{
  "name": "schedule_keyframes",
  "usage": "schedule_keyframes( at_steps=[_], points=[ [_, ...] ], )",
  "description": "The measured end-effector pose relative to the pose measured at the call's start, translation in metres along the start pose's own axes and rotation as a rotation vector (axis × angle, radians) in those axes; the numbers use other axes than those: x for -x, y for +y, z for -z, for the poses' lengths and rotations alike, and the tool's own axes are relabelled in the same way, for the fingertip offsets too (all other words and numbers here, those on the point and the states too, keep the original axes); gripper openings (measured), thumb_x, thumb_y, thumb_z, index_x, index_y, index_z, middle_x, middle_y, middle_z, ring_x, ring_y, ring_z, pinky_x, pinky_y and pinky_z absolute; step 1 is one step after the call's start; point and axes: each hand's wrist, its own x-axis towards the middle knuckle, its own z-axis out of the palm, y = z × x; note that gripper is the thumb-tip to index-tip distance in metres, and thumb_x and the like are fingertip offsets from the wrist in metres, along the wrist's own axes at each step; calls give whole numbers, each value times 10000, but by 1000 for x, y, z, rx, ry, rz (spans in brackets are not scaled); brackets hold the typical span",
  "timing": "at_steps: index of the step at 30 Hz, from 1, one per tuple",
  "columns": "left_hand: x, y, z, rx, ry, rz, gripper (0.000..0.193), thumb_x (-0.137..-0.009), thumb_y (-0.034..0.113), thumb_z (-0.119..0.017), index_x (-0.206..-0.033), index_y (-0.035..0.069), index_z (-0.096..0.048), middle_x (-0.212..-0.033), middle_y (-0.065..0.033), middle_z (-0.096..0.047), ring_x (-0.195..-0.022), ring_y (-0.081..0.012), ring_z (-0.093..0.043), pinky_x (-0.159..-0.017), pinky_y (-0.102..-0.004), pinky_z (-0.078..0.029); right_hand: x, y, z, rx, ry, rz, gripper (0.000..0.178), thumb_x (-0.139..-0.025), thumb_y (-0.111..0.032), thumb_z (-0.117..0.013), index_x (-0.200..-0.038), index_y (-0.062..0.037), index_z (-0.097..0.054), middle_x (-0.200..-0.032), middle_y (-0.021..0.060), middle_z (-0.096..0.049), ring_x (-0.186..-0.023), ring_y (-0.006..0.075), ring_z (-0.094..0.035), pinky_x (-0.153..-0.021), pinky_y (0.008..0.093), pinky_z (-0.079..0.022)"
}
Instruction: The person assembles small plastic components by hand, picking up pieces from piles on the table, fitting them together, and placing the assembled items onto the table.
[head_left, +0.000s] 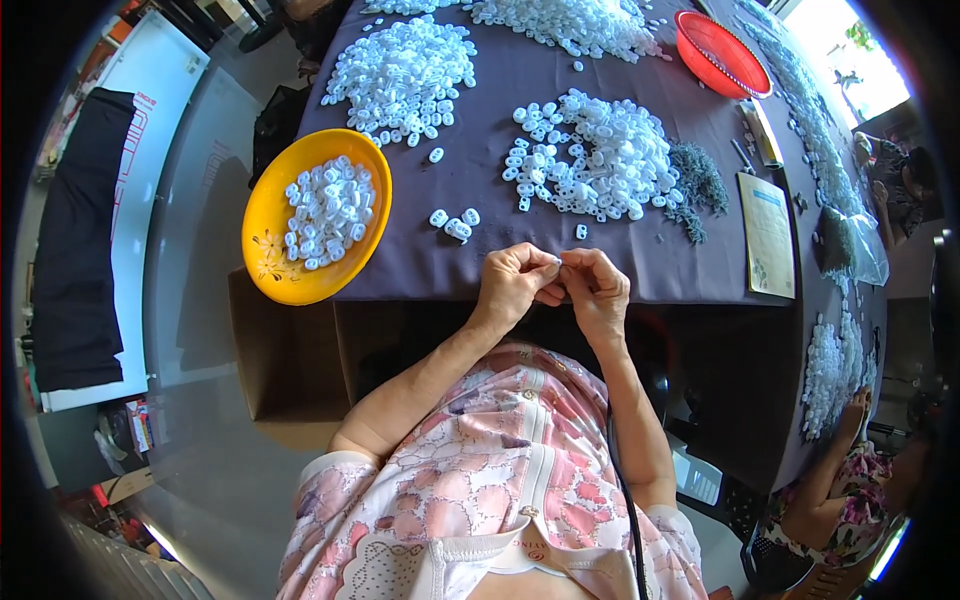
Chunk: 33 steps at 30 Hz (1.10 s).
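Note:
My left hand and my right hand meet at the front edge of the table, fingertips pinched together. Between them shows a sliver of a small white plastic piece, mostly hidden by the fingers. Just beyond lie a loose white oval piece with two holes and a little group of similar pieces. Farther on is a large heap of white oval pieces, with a pile of small dark grey-green parts against its right side.
A yellow bowl of white pieces overhangs the table's left corner. Another heap lies behind it. A red basket sits at the far right, a booklet nearer. People sit at the right, beside more white pieces.

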Motion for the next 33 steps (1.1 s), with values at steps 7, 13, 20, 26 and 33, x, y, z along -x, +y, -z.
schedule_keyframes(
  at_steps=[7,13,20,26,33],
  points=[
    [6,1,-2,21,32,-3,103,-895,54,-581,-879,-33,-632,-755,-81,-660,-604,-140,-649,-531,-245,-557,-1,-1,6,23,-54,-29,147,-803,78,-608,-930,5,-621,-824,43,-649,-735,79,-616,-659,220,-497],
    [5,5,0,37,20,34,115,-893,71,-589,-918,-31,-635,-768,-89,-660,-639,-150,-656,-587,-267,-570,1,-1,5,-3,-23,-26,167,-812,63,-608,-967,7,-628,-848,58,-665,-785,93,-638,-698,232,-512],
    [3,5,-3,27,22,1,114,-890,67,-588,-920,-35,-630,-777,-83,-657,-641,-148,-656,-575,-268,-570,-2,-2,6,27,-13,-33,131,-820,50,-611,-943,10,-632,-824,56,-661,-743,93,-626,-664,223,-502],
    [4,3,-1,21,13,8,103,-888,59,-589,-901,-32,-633,-774,-82,-658,-629,-143,-652,-566,-264,-568,-3,-9,2,163,-46,48,24,-830,29,-600,-844,9,-594,-734,66,-622,-653,99,-586,-587,243,-477],
    [-1,0,-1,22,-10,27,94,-903,40,-568,-907,-37,-623,-771,-74,-656,-629,-136,-654,-563,-265,-579,-5,-6,5,148,-60,-7,23,-833,14,-604,-834,10,-582,-717,74,-618,-644,110,-585,-585,248,-476]
  ],
)
